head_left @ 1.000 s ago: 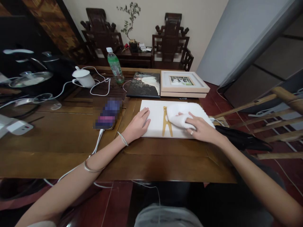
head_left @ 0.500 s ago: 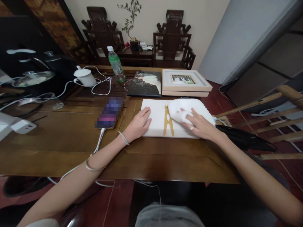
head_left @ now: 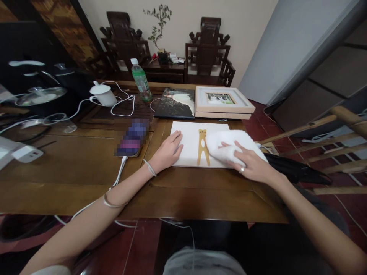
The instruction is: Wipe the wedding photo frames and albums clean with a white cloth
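Note:
A white board (head_left: 187,147) with a tan animal figure (head_left: 202,147) on it lies flat on the wooden table (head_left: 86,168). My left hand (head_left: 168,150) rests flat on the board's left edge, fingers stretched out. My right hand (head_left: 249,162) presses a white cloth (head_left: 226,143) onto the board's right part, fingers curled over the cloth. The cloth covers the board's right side.
Behind the board lie a dark photo book (head_left: 175,102) and a framed picture (head_left: 222,101). A phone (head_left: 132,138) on a white cable sits to the left. A green bottle (head_left: 140,80), a white teapot (head_left: 103,94), cables and pans stand farther back left. A black object (head_left: 289,170) lies at right.
My right hand slid the cloth up the board, then back toward me and rightward, uncovering the top of the tan figure. My left hand stayed put.

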